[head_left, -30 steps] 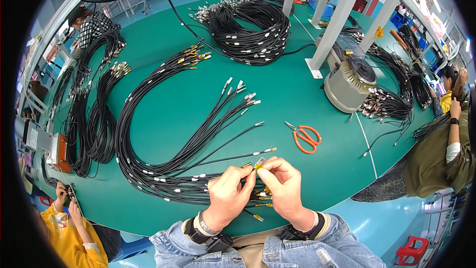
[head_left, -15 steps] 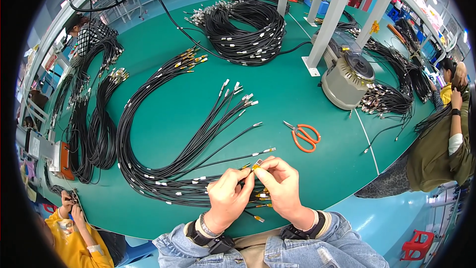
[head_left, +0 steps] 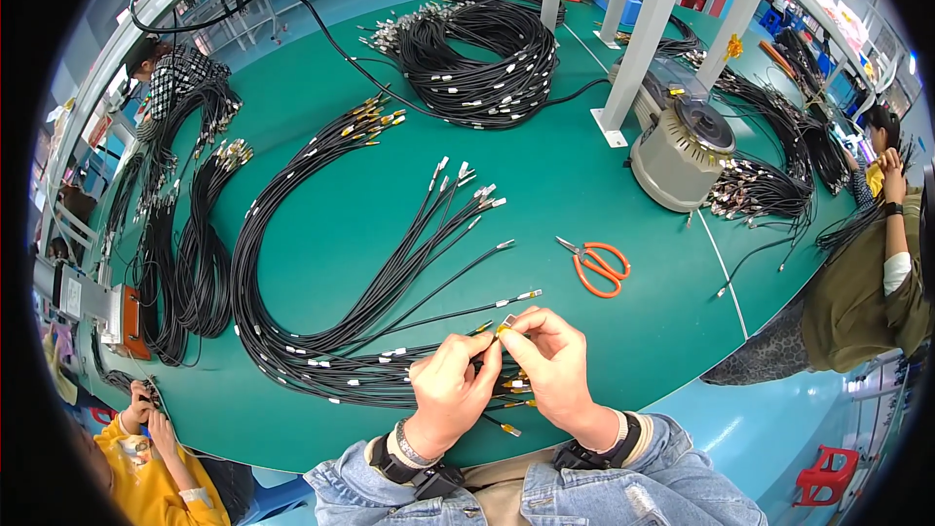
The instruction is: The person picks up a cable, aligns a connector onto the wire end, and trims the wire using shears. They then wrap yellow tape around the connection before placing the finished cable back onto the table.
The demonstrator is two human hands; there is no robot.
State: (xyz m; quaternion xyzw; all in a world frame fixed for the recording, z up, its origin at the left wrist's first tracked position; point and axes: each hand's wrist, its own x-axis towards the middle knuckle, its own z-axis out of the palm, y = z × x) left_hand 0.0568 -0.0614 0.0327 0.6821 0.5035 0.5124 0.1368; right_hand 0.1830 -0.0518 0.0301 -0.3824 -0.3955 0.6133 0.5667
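Note:
Near the front edge of the table, my left hand [head_left: 451,382] is closed in a pinch on the end of a black cable. Against it my right hand [head_left: 557,370] pinches the same end, where a small silver connector with yellow tape [head_left: 506,323] sticks up between the fingertips. My fingers hide most of this cable. Around and behind my left hand lies a curved bundle of black cables [head_left: 255,263], with white labels and silver or yellow-wrapped tips. Some yellow-taped ends [head_left: 510,429] poke out below my hands. Orange-handled cutters [head_left: 601,269] lie beyond my right hand.
On the green table [head_left: 390,175] stand a large coil of black cables [head_left: 477,58], a beige round machine [head_left: 682,161] and grey metal posts [head_left: 648,49]. More cable bundles [head_left: 200,253] lie left. Several people work around the edge. A red stool [head_left: 826,475] stands on the floor.
My hands keep nearly the same pinch on the cable end. At the right, a co-worker's raised hand has moved slightly; the view has shifted a little.

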